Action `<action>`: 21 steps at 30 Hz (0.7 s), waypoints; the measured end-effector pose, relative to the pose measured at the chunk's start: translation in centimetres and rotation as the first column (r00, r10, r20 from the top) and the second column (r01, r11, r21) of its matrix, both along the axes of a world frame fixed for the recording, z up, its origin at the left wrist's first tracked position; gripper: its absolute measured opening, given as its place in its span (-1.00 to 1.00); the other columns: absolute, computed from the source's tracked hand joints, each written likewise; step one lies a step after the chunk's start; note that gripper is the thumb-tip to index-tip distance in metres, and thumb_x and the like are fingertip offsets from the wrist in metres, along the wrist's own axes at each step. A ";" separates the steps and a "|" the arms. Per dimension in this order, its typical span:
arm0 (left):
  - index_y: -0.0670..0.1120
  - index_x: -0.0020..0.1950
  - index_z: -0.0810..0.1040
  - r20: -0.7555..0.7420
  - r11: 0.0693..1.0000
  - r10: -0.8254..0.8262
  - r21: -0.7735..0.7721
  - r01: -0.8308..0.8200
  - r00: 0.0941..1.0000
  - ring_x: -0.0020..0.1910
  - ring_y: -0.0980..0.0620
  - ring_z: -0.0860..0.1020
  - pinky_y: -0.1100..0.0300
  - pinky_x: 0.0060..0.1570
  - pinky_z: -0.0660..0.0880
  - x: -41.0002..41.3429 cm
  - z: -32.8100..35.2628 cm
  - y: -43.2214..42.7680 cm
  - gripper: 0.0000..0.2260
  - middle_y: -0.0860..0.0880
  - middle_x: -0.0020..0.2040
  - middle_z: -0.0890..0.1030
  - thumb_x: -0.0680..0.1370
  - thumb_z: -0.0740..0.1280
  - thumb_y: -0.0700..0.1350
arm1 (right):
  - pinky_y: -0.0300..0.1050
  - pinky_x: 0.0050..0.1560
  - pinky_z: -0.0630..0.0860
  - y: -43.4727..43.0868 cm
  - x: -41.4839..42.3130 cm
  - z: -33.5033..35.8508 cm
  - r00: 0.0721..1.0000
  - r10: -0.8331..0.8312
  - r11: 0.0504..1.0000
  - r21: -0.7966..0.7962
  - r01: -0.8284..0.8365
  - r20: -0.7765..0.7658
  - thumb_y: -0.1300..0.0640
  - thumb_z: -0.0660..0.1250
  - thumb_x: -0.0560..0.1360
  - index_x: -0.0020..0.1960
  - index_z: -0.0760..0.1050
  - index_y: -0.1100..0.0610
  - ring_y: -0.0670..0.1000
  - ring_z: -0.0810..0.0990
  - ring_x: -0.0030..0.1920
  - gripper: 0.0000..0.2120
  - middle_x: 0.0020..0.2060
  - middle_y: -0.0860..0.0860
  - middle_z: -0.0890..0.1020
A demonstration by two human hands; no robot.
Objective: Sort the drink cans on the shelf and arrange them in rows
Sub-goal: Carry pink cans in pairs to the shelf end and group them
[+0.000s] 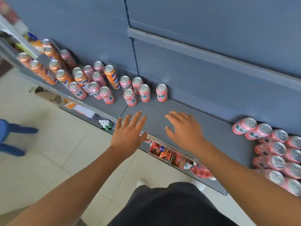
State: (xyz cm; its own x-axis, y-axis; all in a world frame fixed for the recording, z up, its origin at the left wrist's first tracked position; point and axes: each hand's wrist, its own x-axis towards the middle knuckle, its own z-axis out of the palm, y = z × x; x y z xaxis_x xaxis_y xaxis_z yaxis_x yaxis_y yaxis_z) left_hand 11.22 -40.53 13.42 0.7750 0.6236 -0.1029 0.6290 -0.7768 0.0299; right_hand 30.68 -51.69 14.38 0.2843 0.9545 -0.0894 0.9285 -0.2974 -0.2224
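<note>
On the grey shelf (pixel 162 110) stand many upright drink cans. Several pink cans form a tidy block of rows at the far right (pixel 275 149). A lone pink can (pixel 161 92) stands near the back panel, with a loose cluster of pink cans (pixel 130 97) to its left. An orange can (pixel 112 77) stands among them, and more orange cans (pixel 62 77) mix with pink ones further left. My left hand (pixel 128 134) hovers over the shelf's front edge with fingers spread and holds nothing. My right hand (pixel 185 129) hovers over the bare middle of the shelf, fingers relaxed and empty.
A blue-grey back panel (pixel 211 79) rises behind the cans. Snack packets (pixel 161 150) lie on a lower shelf under the front edge. Another person's blue-trousered legs (pixel 9 136) stand on the tiled floor at the left.
</note>
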 end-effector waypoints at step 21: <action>0.04 0.56 0.19 -0.183 0.992 0.116 -0.030 -0.124 0.976 0.47 -0.25 0.29 -0.24 0.43 0.27 -4.7 -2.6 12.8 -0.45 -0.07 0.53 0.29 0.63 0.17 0.22 | 0.07 0.14 0.48 15.4 -2.4 -3.8 0.998 0.040 0.994 -0.099 -0.044 -0.040 0.03 0.32 0.54 0.35 0.46 0.13 0.19 0.54 0.21 -0.60 0.30 0.07 0.53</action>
